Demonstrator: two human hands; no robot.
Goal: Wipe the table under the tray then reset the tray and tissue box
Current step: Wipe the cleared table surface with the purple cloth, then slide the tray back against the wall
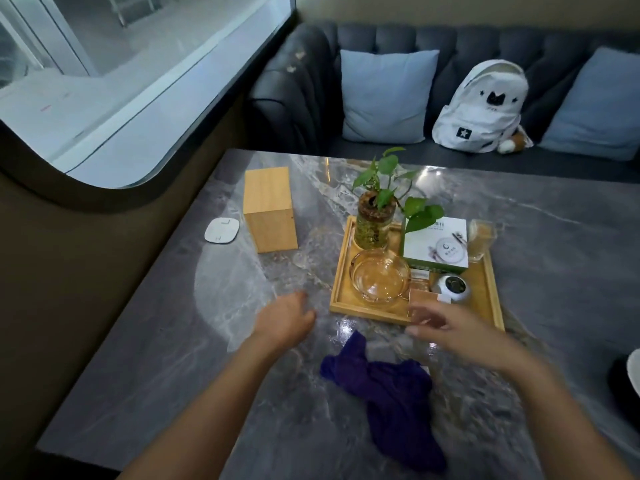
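As you are reaching both empty, spread hands, left hand [285, 318] and right hand [446, 323], toward the tray [337, 299], its load is riding loose. Tilting it is risking the tall plant jar [374, 220] toppling onto the glass bowl [379, 277].

No text can be read for certain. The white-and-green box [437, 247], beyond the right hand [446, 329], carries small print too blurred to make out, possibly Chinese characters.
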